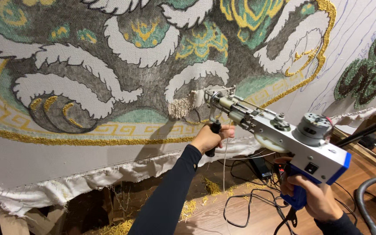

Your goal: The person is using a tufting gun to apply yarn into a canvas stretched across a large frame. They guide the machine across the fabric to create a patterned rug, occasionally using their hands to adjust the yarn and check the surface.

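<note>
Gripping tufting gun [279, 135], both hands, against patterned cloth [109, 78].

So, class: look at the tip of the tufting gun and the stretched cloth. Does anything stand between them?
Nothing visible does. The tufting gun, held by the left hand and the right hand, has its tip right against the cloth, beside a beige tufted patch.

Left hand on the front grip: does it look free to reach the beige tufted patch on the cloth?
Probably yes: the left hand sits just below the beige patch, nothing between, but it would have to release the black grip.

Both hands [257, 167] grip tufting gun [279, 132] vs stretched cloth [109, 78]; tip touching.
</note>
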